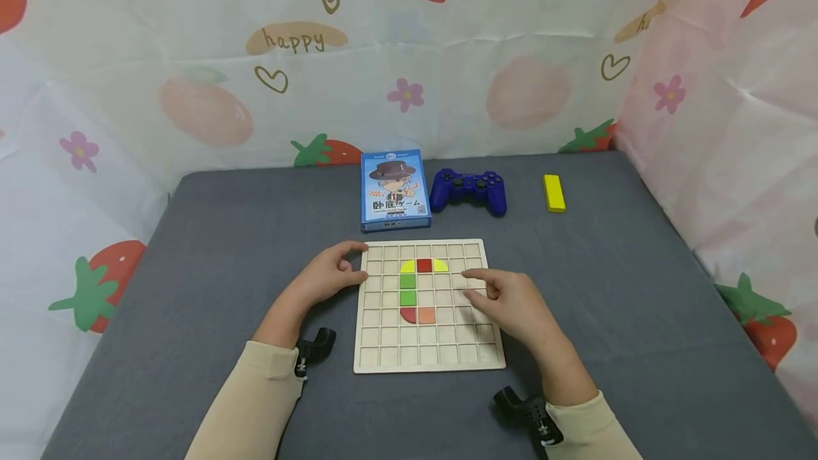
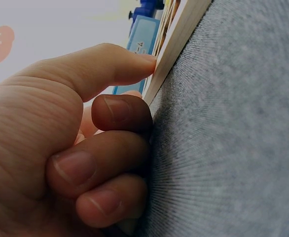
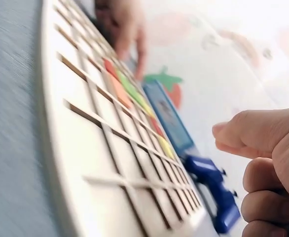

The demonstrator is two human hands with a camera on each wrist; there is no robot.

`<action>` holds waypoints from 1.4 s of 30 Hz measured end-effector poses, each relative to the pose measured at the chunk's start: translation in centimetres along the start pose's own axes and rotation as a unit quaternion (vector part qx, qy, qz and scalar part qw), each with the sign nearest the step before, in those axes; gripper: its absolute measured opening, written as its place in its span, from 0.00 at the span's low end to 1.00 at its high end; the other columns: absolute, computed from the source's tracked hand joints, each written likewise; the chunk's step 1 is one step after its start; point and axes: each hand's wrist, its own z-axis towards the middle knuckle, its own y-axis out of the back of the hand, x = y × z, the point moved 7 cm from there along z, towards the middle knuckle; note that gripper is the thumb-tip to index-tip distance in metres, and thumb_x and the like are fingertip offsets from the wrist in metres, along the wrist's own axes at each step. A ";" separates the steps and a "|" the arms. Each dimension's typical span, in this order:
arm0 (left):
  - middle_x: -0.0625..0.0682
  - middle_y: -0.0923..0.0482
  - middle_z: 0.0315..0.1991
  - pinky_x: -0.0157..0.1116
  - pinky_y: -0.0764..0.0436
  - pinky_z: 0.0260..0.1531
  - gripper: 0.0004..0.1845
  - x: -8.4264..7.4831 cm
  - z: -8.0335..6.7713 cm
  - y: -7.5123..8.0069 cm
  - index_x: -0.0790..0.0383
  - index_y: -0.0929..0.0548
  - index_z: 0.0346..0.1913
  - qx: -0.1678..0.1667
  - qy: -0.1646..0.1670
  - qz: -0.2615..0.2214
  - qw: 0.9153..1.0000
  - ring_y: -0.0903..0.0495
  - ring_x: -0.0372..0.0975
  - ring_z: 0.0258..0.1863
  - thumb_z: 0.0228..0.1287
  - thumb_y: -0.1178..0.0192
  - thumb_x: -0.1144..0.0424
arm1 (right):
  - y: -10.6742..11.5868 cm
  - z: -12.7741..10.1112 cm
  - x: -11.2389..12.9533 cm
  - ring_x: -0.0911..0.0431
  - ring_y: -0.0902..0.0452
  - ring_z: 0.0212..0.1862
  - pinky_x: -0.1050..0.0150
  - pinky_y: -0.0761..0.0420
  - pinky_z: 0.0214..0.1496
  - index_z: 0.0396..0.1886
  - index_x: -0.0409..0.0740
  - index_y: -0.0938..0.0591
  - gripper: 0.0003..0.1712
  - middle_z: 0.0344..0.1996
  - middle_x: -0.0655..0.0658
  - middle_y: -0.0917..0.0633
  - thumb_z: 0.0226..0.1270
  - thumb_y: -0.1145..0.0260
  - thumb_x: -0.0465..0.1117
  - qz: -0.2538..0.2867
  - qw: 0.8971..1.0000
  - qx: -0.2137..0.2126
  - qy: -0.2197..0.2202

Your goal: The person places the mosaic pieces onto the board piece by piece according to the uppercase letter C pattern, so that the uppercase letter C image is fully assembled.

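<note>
A pale wooden grid board [image 1: 453, 354] lies on the table. Set in its cells are a red square [image 1: 424, 265] between two yellow rounded pieces [image 1: 440, 265], two green squares [image 1: 407, 297], a red rounded piece [image 1: 407, 314] and an orange square [image 1: 427, 315]. Thumb and forefinger of my left hand [image 1: 327, 277] touch the board's left edge, spread apart; the left wrist view shows its other fingers bent. Over the right part of the board hovers my right hand [image 1: 514, 302], thumb and forefinger apart with no piece visible between them.
Behind the board stand a blue game box [image 1: 395, 192] and a blue game controller [image 1: 469, 192]. Farther right lies a yellow block [image 1: 554, 194]. A strawberry-print cloth [image 1: 358, 105] hangs behind and beside the grey table [image 1: 639, 289].
</note>
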 end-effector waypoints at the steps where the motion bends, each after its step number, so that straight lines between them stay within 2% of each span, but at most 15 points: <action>1: 0.47 0.35 0.16 0.35 0.38 0.18 0.33 0.0 0.0 0.0 0.58 0.29 0.73 0.001 -0.001 -0.001 1.000 0.38 0.37 0.12 0.68 0.32 0.59 | 0.6 0.0 -0.3 0.59 0.44 0.17 0.64 0.42 0.21 0.57 0.46 0.12 0.18 0.15 0.53 0.36 0.69 0.28 0.42 0.005 1.000 -0.006 -0.007; 5: 0.47 0.35 0.16 0.35 0.38 0.18 0.33 0.0 0.1 0.1 0.59 0.30 0.73 0.003 -0.007 -0.002 1.000 0.38 0.37 0.12 0.68 0.32 0.60 | 2.2 -0.1 -1.8 0.57 0.43 0.17 0.64 0.40 0.22 0.57 0.44 0.13 0.18 0.15 0.53 0.38 0.69 0.28 0.42 0.011 0.999 -0.009 -0.046; 10: 0.46 0.35 0.15 0.35 0.38 0.18 0.32 0.0 0.1 0.0 0.59 0.30 0.73 0.003 -0.008 -0.006 1.000 0.38 0.37 0.12 0.68 0.32 0.60 | 3.1 -0.4 -3.5 0.56 0.40 0.18 0.61 0.36 0.24 0.56 0.41 0.15 0.19 0.17 0.51 0.35 0.69 0.28 0.43 0.004 0.996 0.027 -0.083; 18: 0.46 0.35 0.15 0.35 0.39 0.18 0.32 0.1 0.1 0.0 0.58 0.29 0.73 0.003 -0.004 -0.005 1.000 0.39 0.37 0.11 0.69 0.32 0.60 | 2.9 -0.7 -5.0 0.56 0.36 0.21 0.60 0.35 0.25 0.46 0.40 0.14 0.15 0.20 0.48 0.30 0.60 0.23 0.38 -0.014 0.992 0.079 -0.094; 24: 0.46 0.35 0.15 0.35 0.39 0.17 0.32 0.1 0.1 0.0 0.58 0.29 0.73 0.003 -0.005 -0.006 1.000 0.39 0.37 0.11 0.69 0.32 0.60 | 2.3 -0.9 -5.4 0.56 0.36 0.21 0.60 0.36 0.26 0.46 0.40 0.14 0.17 0.20 0.47 0.28 0.56 0.24 0.33 -0.012 0.989 0.110 -0.100; 28: 0.46 0.35 0.15 0.35 0.38 0.17 0.32 0.0 0.1 0.0 0.58 0.29 0.73 0.001 -0.010 -0.003 1.000 0.39 0.37 0.11 0.68 0.32 0.60 | 2.3 -0.9 -5.4 0.55 0.36 0.21 0.60 0.36 0.26 0.47 0.41 0.14 0.15 0.20 0.47 0.29 0.58 0.25 0.33 -0.014 0.989 0.101 -0.104; 36: 0.46 0.36 0.15 0.35 0.38 0.18 0.31 0.0 0.1 -0.1 0.58 0.28 0.72 -0.002 -0.012 0.001 1.000 0.39 0.36 0.11 0.68 0.32 0.60 | 2.9 -1.0 -5.5 0.55 0.35 0.23 0.59 0.36 0.28 0.48 0.46 0.10 0.13 0.19 0.49 0.30 0.66 0.26 0.43 -0.057 0.991 0.079 -0.095; 40: 0.46 0.35 0.15 0.35 0.38 0.18 0.31 0.1 0.1 -0.1 0.58 0.28 0.72 -0.002 -0.009 0.003 1.000 0.39 0.36 0.11 0.68 0.32 0.60 | 3.2 -0.9 -5.3 0.56 0.30 0.27 0.59 0.30 0.32 0.49 0.48 0.09 0.12 0.25 0.50 0.19 0.71 0.30 0.45 -0.077 0.992 0.061 -0.074; 42: 0.46 0.35 0.15 0.35 0.38 0.18 0.31 0.1 0.1 -0.1 0.58 0.28 0.72 -0.002 -0.008 0.004 1.000 0.39 0.36 0.12 0.68 0.32 0.60 | 3.4 -0.8 -4.9 0.56 0.25 0.32 0.57 0.25 0.37 0.48 0.49 0.09 0.10 0.33 0.50 0.14 0.74 0.33 0.44 -0.090 0.993 0.046 -0.055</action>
